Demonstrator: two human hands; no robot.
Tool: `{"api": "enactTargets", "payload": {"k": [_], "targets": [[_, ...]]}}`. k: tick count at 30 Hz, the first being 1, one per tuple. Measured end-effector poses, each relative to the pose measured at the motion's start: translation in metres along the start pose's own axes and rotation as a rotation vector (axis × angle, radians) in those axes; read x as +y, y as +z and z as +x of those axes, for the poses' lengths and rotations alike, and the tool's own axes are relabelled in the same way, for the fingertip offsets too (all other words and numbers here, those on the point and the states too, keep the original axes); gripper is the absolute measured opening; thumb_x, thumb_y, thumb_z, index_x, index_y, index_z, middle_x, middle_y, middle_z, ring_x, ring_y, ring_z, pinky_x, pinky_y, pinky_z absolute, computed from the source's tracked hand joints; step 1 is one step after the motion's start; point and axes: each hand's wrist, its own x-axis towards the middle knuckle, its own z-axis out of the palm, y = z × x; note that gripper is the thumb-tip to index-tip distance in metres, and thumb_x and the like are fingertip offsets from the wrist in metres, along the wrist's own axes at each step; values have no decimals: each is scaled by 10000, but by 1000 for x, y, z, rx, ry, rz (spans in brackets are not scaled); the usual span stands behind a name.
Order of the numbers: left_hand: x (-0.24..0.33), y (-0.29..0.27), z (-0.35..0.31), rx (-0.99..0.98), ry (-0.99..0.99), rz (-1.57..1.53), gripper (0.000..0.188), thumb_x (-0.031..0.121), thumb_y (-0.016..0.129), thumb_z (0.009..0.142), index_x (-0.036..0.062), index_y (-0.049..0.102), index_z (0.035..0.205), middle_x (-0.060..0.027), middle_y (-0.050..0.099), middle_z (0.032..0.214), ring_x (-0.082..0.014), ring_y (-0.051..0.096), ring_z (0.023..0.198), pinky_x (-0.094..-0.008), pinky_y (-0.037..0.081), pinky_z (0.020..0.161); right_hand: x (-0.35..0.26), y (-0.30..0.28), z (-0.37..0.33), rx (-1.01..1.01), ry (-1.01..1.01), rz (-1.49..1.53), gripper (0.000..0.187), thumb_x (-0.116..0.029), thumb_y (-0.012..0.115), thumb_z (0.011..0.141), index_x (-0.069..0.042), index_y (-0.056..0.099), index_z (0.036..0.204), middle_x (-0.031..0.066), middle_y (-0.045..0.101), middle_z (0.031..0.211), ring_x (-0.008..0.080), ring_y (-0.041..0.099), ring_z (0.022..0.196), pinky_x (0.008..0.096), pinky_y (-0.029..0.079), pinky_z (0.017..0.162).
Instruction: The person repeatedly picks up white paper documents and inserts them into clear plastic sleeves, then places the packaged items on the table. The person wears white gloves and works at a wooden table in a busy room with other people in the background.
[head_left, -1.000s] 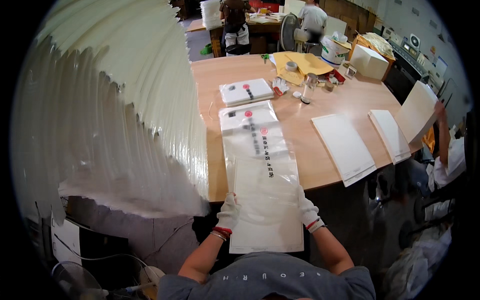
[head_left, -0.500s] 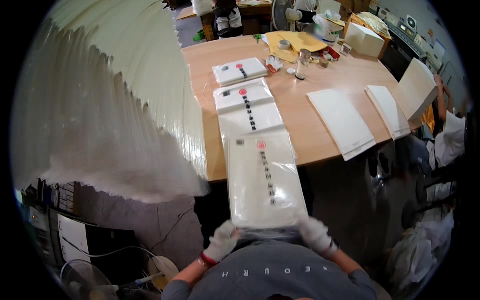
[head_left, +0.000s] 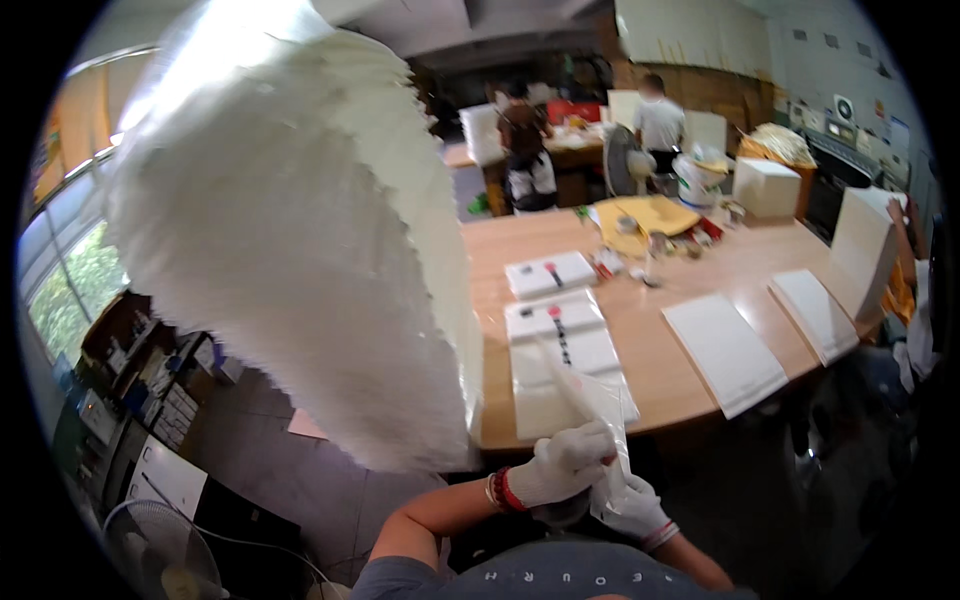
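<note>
A clear plastic sleeve packet (head_left: 598, 402) with white sheets inside stands tilted, almost edge-on, in front of my body. My left hand (head_left: 566, 464), in a white knitted glove, is closed on its near end. Lower down, my gloved right hand (head_left: 633, 508) grips the same end from the other side; its fingers are partly hidden. Beyond the packet, similar printed packets (head_left: 530, 332) with a red round mark and black characters lie stacked on the table. Behind them is a smaller packet pile (head_left: 550, 274).
A tall pile of plastic-sleeved sheets (head_left: 300, 230) fills the left side. White boards (head_left: 725, 350) lie on the wooden table (head_left: 680, 265), with yellow paper (head_left: 645, 220) farther back. A co-worker's hand (head_left: 895, 208) touches a white block at right; two people stand farther off.
The packet has turned from flat, facing me, to nearly edge-on. Both hands have come together at its near end, moving right in view. The view has tilted up, showing more room.
</note>
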Motion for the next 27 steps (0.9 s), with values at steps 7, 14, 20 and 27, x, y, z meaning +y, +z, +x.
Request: {"api": "enactTargets", "payload": {"k": [7, 14, 20, 27], "targets": [[111, -145, 30, 90, 406, 241, 91, -27, 591, 736, 53, 551, 755, -94, 567, 824, -235, 560, 713, -298, 456, 596, -121, 181, 78, -362, -545, -352, 381, -124, 457, 924, 40, 441, 1267, 118, 490, 1266, 195, 478, 1154, 313, 372, 996], [268, -339, 63, 649, 566, 306, 172, 139, 415, 939, 42, 539, 1010, -135, 589, 977, -208, 595, 964, -341, 483, 915, -259, 460, 110, -941, -716, -509, 439, -302, 401, 945, 38, 492, 1206, 148, 566, 1118, 245, 554, 992, 353, 459, 884], [246, -457, 18, 1019, 422, -48, 241, 136, 412, 949, -56, 522, 1043, -237, 565, 1113, -323, 574, 1024, -409, 464, 946, -235, 578, 125, -1016, -640, -1103, 406, -327, 371, 925, 56, 503, 950, 81, 517, 727, 133, 510, 584, 345, 515, 577], [149, -402, -124, 1243, 512, 139, 48, 101, 513, 904, 59, 536, 897, -21, 554, 817, -97, 519, 722, -228, 448, 639, -207, 583, 96, -784, -929, -1398, 685, -590, 352, 866, 37, 492, 1101, 75, 540, 605, 134, 545, 487, 258, 530, 533]]}}
